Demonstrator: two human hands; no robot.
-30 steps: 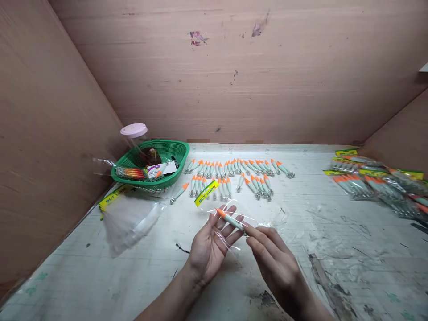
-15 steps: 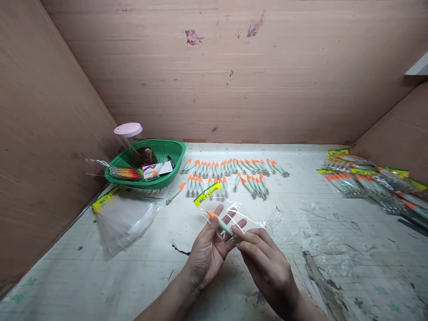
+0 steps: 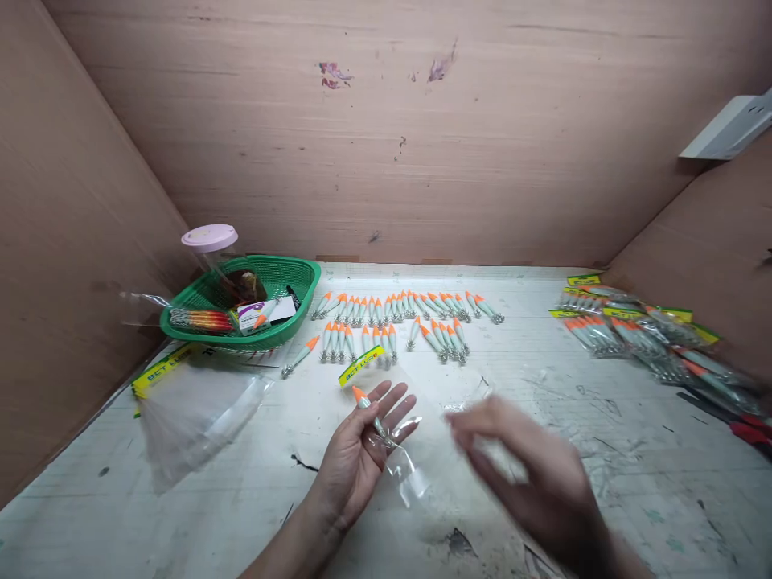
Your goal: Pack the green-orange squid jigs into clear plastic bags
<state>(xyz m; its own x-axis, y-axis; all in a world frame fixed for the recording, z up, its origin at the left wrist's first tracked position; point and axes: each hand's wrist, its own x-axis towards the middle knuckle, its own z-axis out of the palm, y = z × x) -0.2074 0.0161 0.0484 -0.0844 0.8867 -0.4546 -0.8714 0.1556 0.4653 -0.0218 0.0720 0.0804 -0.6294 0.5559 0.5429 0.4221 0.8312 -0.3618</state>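
My left hand [image 3: 365,442] is palm up, its thumb pressing a squid lure [image 3: 370,408] with an orange head and pale green body onto the fingers. Round the lure lies a clear plastic bag [image 3: 413,482] with a yellow "BCT LURE" header [image 3: 362,366]; I cannot tell whether the lure is fully inside it. My right hand [image 3: 531,474] is in the air to the right of the bag, apart from it, with curled fingers smeared by motion. Beyond the hands, loose squid lures [image 3: 443,342] lie in two rows, with one lure [image 3: 300,356] off to the left.
A green basket [image 3: 301,297] at the left holds a lidded jar [image 3: 210,237] and packets. In front of it lie fanned clear bags [image 3: 199,426]. Packed lures [image 3: 627,322] are piled at the right, near a red-handled tool [image 3: 751,430]. Board walls enclose the table.
My right hand has let go of the lure's hook end and moved right. The bag's lower end now hangs toward me. The view has turned slightly to the right.
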